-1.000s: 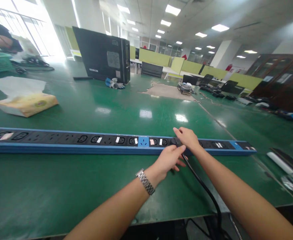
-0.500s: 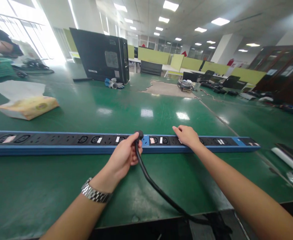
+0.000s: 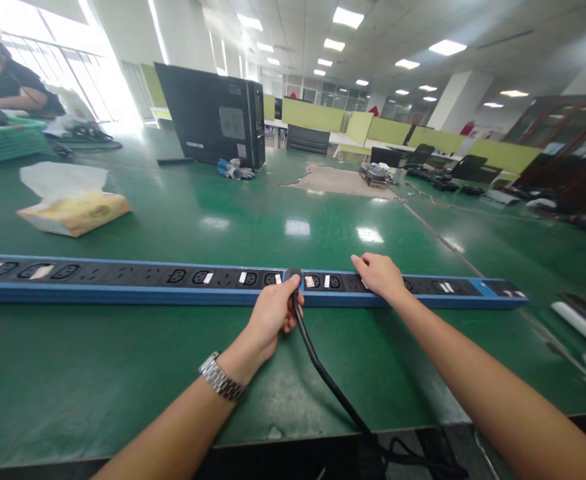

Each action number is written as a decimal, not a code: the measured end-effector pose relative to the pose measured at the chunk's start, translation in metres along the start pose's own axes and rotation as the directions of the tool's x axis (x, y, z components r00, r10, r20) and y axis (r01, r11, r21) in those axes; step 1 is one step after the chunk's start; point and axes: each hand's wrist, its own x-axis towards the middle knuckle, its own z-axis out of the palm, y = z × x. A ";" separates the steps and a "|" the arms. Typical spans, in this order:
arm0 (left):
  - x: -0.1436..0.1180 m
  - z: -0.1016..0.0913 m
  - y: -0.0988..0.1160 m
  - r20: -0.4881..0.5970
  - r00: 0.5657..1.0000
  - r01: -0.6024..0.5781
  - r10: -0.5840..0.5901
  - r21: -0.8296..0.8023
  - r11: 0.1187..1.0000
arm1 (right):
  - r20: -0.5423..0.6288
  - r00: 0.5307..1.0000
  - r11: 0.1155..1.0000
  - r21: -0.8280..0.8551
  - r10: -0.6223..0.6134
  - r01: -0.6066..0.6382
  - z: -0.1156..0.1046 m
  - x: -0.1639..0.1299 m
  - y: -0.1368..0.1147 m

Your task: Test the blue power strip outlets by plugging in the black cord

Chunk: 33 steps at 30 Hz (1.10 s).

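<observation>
1. Since the earlier frame, the left hand [image 3: 273, 313] is carrying the black plug [image 3: 293, 275] a little rightward, now over the strip's blue socket.
2. The left hand's fingers are closing around the plug; whether it is seated cannot be told.
3. The right hand [image 3: 380, 275] is resting flat, fingers apart, on the long blue-edged power strip [image 3: 123, 283], right of the grip.
4. The glossy round cable [image 3: 323, 373] is trailing from the grip off the smooth green table [image 3: 123, 360].

The surface [image 3: 173, 360] is a smooth green mat, glossy enough to mirror the ceiling lights, and worn through to a dull beige patch [image 3: 340, 181] at upper centre. The power strip [image 3: 123, 283] looks like painted blue metal with matt black plastic sockets. The cable [image 3: 323, 373] is smooth black rubber. The watch [image 3: 220, 380] is shiny metal links.
</observation>
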 end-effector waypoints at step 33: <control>-0.002 -0.020 0.017 -0.071 0.993 -0.068 0.092 0.284 0.956 | 0.030 1.000 1.000 0.000 -0.002 0.002 -0.002 -0.001 -0.002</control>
